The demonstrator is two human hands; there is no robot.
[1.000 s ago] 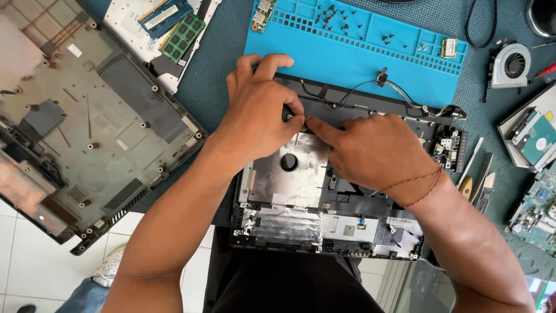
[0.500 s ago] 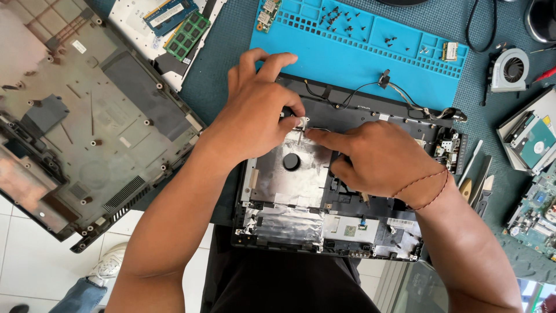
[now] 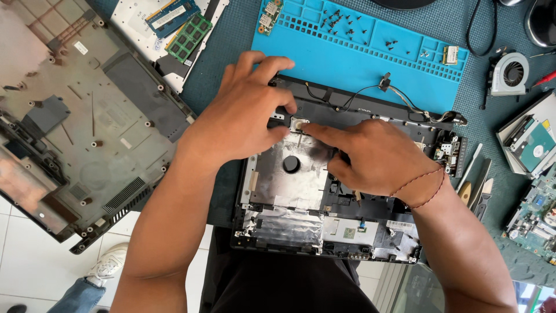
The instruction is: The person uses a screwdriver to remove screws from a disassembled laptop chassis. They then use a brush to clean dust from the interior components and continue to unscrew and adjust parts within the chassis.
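Head view, looking straight down on a repair bench. The opened laptop chassis lies at bench centre, its near edge towards the person, its far edge touching the blue silicone work mat.

Containers: the mat's moulded compartments along its far rim hold loose dark screws, scattered across several cells; one small circuit board sits at the mat's left corner and a small pale chip in a right-hand cell. An open hard drive caddy at the right edge holds a drive with a blue-green label. The detached grey bottom cover lies to the left, inner face up; it contains nothing loose that can be made out.

Hands: the left hand rests on the chassis's upper left area, fingers curled down, thumb and forefinger closing towards a small pale part on the silver shielding. The right hand lies across the chassis, its forefinger extended and pressing on that same part. Neither hand has lifted anything.

Hidden or unclear: what the pale part is cannot be made out. The right palm covers the chassis's centre-right section. A cooling fan, two memory modules and a green board are partly cut off or overlapped at the margins.
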